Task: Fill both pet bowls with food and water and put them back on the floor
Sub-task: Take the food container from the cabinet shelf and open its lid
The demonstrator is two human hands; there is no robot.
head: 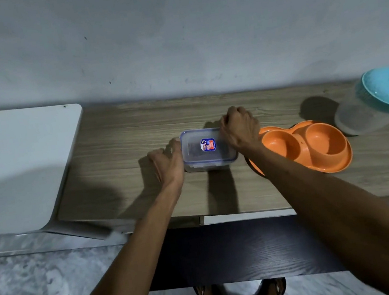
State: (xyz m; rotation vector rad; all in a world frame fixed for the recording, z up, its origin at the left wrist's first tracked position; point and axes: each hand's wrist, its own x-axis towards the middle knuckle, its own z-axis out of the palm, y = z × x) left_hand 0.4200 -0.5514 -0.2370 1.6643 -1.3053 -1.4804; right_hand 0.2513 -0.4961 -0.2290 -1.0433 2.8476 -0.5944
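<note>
A long brown wooden table (118, 137) stands against a grey wall. A white flat board (16, 158) lies over its left end. At the far right is a see-through round jar (367, 114) with a light blue lid. Left of the jar, on the table, sits the orange plastic double pet bowl (312, 146). Just left of the bowl is a clear plastic box (204, 156) with a blue-edged lid. The left hand (168, 162) grips the box's left side with bent fingers. The right hand (240, 126) curls over its far right corner.
</note>
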